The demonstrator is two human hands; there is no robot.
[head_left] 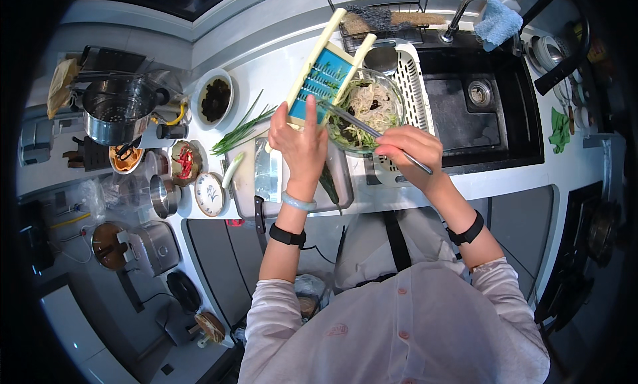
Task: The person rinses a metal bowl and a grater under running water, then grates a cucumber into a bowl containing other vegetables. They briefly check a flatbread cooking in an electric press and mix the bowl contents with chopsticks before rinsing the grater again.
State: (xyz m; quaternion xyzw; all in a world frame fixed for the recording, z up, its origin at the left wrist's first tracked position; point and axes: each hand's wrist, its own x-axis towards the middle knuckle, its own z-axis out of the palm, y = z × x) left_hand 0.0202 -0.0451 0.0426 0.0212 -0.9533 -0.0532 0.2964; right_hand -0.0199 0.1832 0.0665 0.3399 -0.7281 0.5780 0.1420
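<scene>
My left hand (300, 142) grips the near end of a grater (319, 80) with a cream frame and a blue toothed plate. Green shreds cling to its teeth, and it is held tilted beside a clear glass bowl (398, 97). Metal chopsticks (361, 126) are in my right hand (414, 155), their tips against the grater's lower right part. Inside the bowl lie pale noodle-like strands (371, 102), dark pieces and green shreds. Below my left hand, a cucumber (327, 184) lies on a cutting board (344, 184), partly hidden.
A cleaver (267, 172) lies on the board, its black handle past the counter edge. Scallions (244, 132), a bowl of dark fungus (198, 92) and red chilies (184, 162) are leftward. The black sink (461, 115) is right, beside a white perforated drainer (411, 70).
</scene>
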